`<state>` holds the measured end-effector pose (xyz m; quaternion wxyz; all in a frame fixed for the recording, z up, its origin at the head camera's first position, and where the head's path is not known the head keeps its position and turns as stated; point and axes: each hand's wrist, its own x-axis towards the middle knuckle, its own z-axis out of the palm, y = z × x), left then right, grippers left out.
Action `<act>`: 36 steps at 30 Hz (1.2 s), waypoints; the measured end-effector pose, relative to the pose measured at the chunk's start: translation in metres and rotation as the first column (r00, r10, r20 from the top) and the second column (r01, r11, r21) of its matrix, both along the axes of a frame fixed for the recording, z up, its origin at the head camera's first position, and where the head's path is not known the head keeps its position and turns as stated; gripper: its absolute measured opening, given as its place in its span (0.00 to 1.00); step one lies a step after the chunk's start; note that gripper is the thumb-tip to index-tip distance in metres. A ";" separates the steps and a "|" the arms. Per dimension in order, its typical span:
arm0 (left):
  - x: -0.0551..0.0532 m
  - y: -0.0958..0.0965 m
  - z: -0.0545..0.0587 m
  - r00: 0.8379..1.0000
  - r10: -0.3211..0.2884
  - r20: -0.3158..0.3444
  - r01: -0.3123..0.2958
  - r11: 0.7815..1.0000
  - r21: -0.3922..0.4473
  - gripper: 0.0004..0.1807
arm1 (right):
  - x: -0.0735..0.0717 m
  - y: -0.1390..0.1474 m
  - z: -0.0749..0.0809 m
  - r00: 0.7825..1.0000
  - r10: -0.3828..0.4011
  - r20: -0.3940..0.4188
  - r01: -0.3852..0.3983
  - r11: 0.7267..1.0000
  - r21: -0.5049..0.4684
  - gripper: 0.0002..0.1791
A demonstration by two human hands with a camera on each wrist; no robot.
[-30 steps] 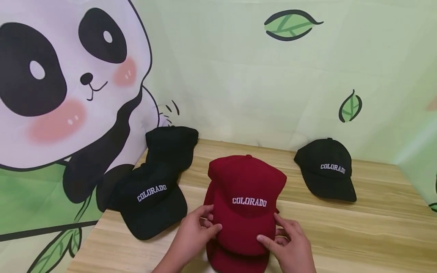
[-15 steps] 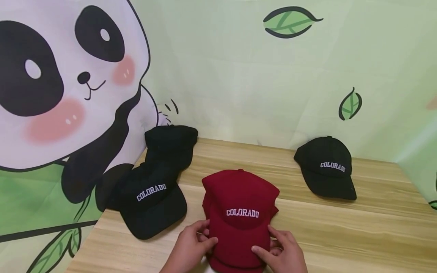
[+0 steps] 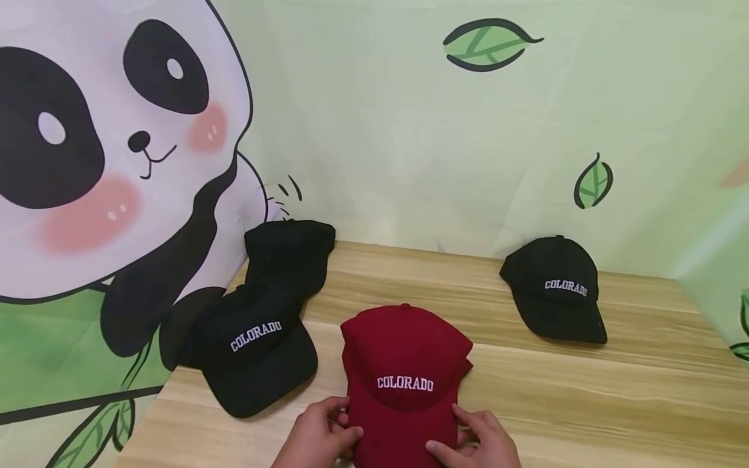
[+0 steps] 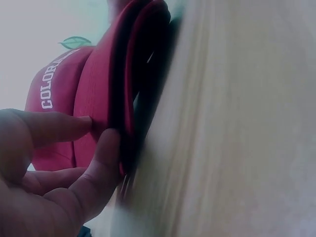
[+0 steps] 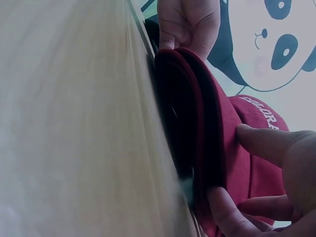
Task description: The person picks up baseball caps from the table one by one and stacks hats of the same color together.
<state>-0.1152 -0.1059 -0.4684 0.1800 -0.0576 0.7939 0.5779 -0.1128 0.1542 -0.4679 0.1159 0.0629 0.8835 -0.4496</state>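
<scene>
A red baseball cap [image 3: 404, 348] with white COLORADO lettering lies on a second red cap [image 4: 129, 89], nested so their brims are stacked. Most of the lower cap is hidden; its side edge shows at the right in the head view. My left hand [image 3: 320, 432] pinches the brim at its left side, thumb on top and fingers at the edge. On the opposite side my right hand [image 3: 481, 442] pinches the brim likewise. Both wrist views show the two brims close over the wooden table [image 3: 585, 416], with a narrow dark gap between them.
Left of the red caps sits a black COLORADO cap [image 3: 257, 351], overlapping another black cap [image 3: 290, 253] behind it. A third black cap [image 3: 556, 286] stands at the back right. A panda-printed backdrop [image 3: 374, 130] rises behind the table.
Both hands have drawn the upper red cap toward the person and slightly left. It now covers the lower red cap's brim in the head view. The black caps have stayed put.
</scene>
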 end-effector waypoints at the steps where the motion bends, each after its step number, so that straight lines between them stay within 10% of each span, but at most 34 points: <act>1: 0.001 -0.001 0.000 1.000 -0.006 -0.002 0.006 1.000 -0.006 0.27 | 0.000 0.000 0.000 1.000 0.012 0.013 -0.012 1.000 0.003 0.51; 17: 0.000 -0.006 0.000 0.986 -0.122 -0.113 0.093 0.967 -0.236 0.22 | -0.002 0.004 -0.002 0.989 0.146 0.009 -0.146 0.980 0.135 0.46; 36: -0.004 -0.004 0.000 0.991 -0.084 -0.104 0.060 0.975 -0.215 0.27 | -0.004 0.009 0.000 0.985 0.172 -0.007 -0.170 0.978 0.122 0.40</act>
